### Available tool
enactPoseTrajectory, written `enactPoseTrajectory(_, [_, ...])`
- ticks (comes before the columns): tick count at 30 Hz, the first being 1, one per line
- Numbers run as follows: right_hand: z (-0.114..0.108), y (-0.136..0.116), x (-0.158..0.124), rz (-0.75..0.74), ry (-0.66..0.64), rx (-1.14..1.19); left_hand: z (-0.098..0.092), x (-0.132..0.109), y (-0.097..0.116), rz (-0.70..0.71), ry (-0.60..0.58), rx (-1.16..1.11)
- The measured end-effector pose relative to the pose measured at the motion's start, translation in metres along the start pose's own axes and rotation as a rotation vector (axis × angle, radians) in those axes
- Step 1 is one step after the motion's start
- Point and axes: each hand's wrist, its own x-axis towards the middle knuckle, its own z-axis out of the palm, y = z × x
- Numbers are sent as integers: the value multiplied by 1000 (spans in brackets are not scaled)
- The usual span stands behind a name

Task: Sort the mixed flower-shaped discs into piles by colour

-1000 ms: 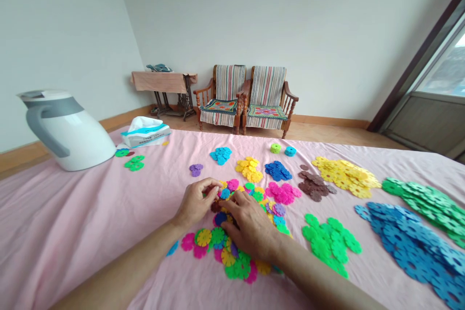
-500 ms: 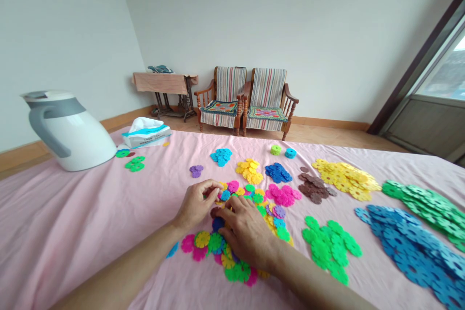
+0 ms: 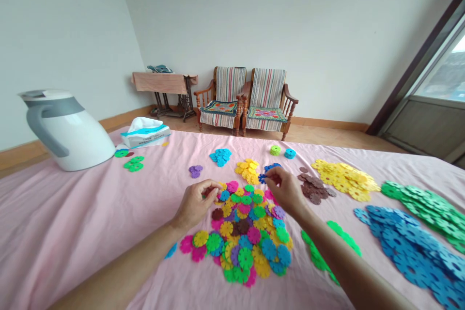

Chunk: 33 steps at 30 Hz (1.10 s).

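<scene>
A mixed heap of coloured snowflake discs (image 3: 247, 232) lies on the pink cloth (image 3: 90, 223) in front of me. My left hand (image 3: 196, 203) rests at the heap's far left edge, its fingers curled in a pinch over the discs; what they hold is hidden. My right hand (image 3: 285, 189) is raised beyond the heap, pinching a dark blue disc (image 3: 262, 178) beside the small dark blue pile (image 3: 273, 167). A yellow pile (image 3: 249, 169) and a pink pile (image 3: 271, 193) sit close by.
Sorted piles lie around: brown (image 3: 312, 186), large yellow (image 3: 345, 179), bright green (image 3: 337, 237), large blue (image 3: 410, 247), dark green (image 3: 428, 203), light blue (image 3: 221, 156), purple (image 3: 195, 170). A white kettle (image 3: 65, 128) and a tissue pack (image 3: 145, 131) stand at the left. Two wooden armchairs (image 3: 247, 99) stand beyond.
My right hand has lifted off the mixed heap and moved up and right toward the dark blue pile with a blue disc pinched. My left hand has stayed put.
</scene>
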Motion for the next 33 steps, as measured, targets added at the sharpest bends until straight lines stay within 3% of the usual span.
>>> enactPoseTrajectory(4, [-23, 47, 23, 126, 139, -80, -1, 2, -3, 19, 25, 33])
enactPoseTrajectory(8, [-29, 61, 25, 178, 208, -131, -2, 2, -3, 91, 48, 143])
enactPoseTrajectory(12, [-24, 48, 20, 132, 187, -131, 0, 0, 0, 219, -52, 300])
enactPoseTrajectory(15, [-18, 35, 16, 76, 125, -107, 2, -3, 3, 232, -121, 379])
enactPoseTrajectory(22, [-8, -4, -20, -44, 12, -64, 1, -4, 7, 282, -164, 422])
enactPoseTrajectory(28, [-4, -18, -69, -226, -122, -91, 1, -1, 9, 248, -94, 352])
enactPoseTrajectory(33, [3, -9, -76, -222, -158, -161, -4, 7, -1, 60, 63, 160])
